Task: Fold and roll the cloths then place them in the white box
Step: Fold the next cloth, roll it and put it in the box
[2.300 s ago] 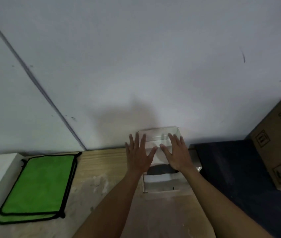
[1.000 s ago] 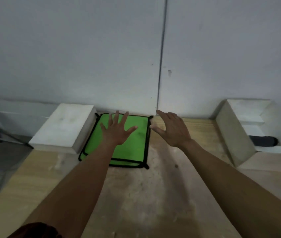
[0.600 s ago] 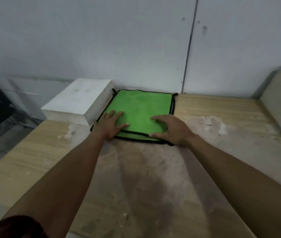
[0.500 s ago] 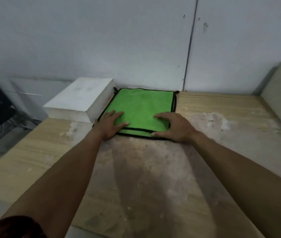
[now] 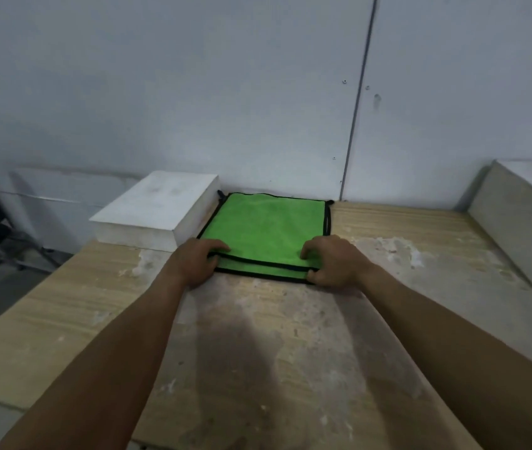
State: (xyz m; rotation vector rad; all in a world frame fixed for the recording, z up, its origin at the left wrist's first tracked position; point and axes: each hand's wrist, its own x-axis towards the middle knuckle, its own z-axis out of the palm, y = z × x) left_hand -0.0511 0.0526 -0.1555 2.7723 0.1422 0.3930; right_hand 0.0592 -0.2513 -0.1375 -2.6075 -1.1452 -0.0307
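A bare workshop or storage room: a scuffed, plaster-stained wooden table set against a plain grey panelled wall, with white blocks along its edges.

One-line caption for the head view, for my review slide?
Both hands, left hand and right hand, grip the near edge of the top green cloth on a wooden table.

A white block sits on the worn wooden table against a grey panelled wall.

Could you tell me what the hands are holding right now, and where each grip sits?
Both grip the top green cloth at its near edge: left hand at the near-left corner, right hand at the near-right corner.
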